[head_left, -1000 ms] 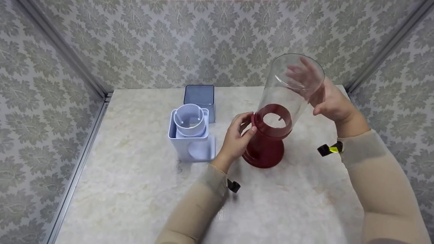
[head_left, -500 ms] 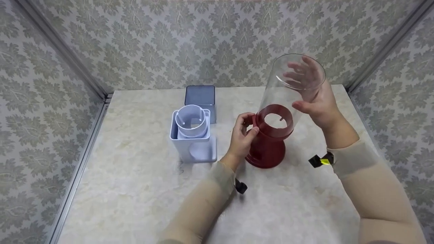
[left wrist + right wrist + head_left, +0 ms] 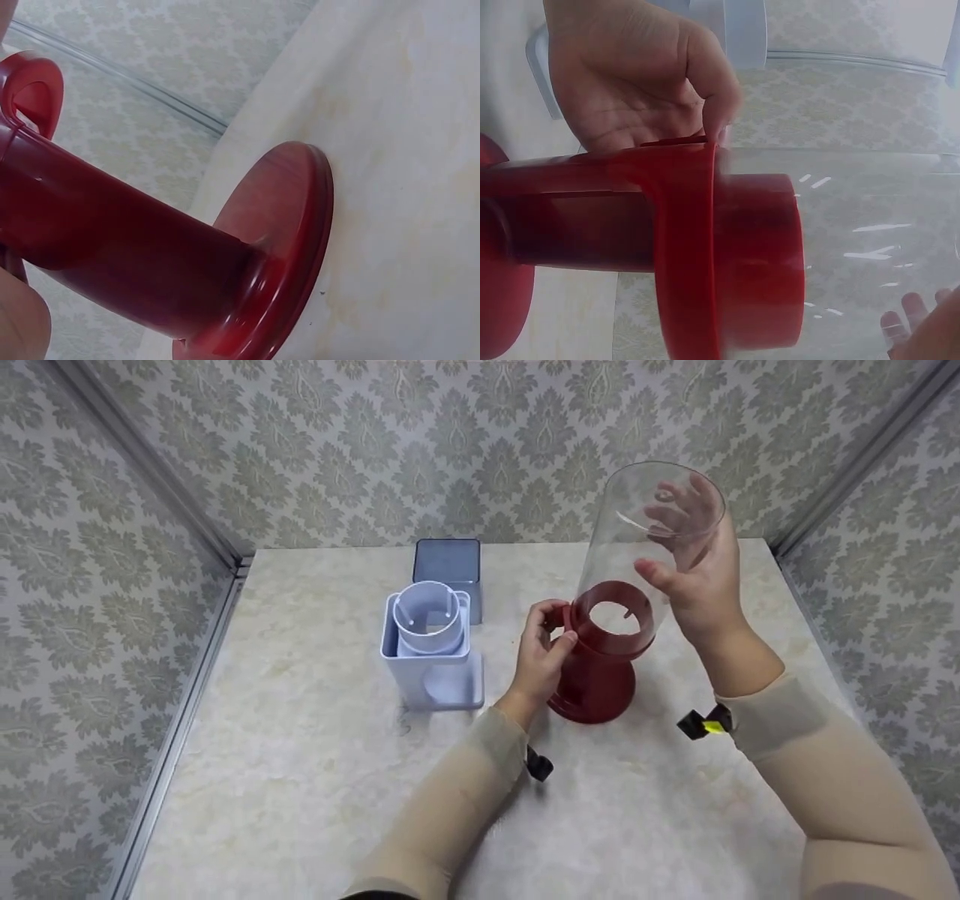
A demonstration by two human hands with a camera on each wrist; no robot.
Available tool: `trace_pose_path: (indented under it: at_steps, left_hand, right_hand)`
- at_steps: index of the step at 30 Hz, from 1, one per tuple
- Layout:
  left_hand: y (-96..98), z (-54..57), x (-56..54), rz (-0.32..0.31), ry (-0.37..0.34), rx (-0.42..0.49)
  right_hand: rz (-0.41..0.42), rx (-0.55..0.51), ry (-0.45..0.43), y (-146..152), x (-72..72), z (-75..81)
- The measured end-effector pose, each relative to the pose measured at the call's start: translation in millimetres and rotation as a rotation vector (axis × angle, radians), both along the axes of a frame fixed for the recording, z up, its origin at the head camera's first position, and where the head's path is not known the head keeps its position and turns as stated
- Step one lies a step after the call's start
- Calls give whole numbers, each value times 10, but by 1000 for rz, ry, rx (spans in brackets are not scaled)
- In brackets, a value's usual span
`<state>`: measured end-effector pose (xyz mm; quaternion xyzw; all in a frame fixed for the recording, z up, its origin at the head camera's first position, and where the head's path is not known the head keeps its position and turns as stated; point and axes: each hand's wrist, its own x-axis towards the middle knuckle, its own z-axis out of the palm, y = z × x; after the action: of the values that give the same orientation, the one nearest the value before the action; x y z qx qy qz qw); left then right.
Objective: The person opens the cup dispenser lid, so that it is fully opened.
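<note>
A red pedestal stand (image 3: 592, 686) with a round collar stands on the table at right centre. A clear cylinder (image 3: 626, 529) rises from that collar, around its inner red ring (image 3: 757, 262). My left hand (image 3: 538, 656) grips the collar's left side, with fingers at the red loop-shaped handle (image 3: 45, 86) and the thumb on the near side. Around the right side of the cylinder my right hand (image 3: 701, 577) is curled, thumb on the near side and fingers seen through the clear wall. In the right wrist view its fingertips (image 3: 915, 309) lie against the cylinder.
Left of the stand is a pale blue square container (image 3: 427, 682) with a round-necked piece (image 3: 427, 619) in its top. Behind it stands a translucent grey-blue square box (image 3: 448, 559). Patterned walls (image 3: 495, 450) enclose the table (image 3: 300, 780) at back and sides.
My right hand has moved left and closed around the cylinder, its thumb coming across the near side. My left hand keeps hold of the red stand. The head view has shifted slightly.
</note>
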<state>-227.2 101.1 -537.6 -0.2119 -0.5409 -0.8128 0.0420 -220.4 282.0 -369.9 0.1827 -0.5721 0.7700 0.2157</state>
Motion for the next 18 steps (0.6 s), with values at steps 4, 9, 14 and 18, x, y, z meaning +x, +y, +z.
trace_pose_path:
  at_steps: [4,9,14,18]
  left_hand:
    - [15,-15,-5,0,-8,-2]
    - [13,-5,-7,9,-5,-5]
    - [7,-6,-6,11,-2,-9]
    - [6,1,-11,7,4,-4]
  right_hand:
    - [-21,0,41,15,10,-35]
    - [-29,6,71,26,35,-43]
    - [-21,-33,76,30,51,41]
    - [-26,-120,132,28,81,283]
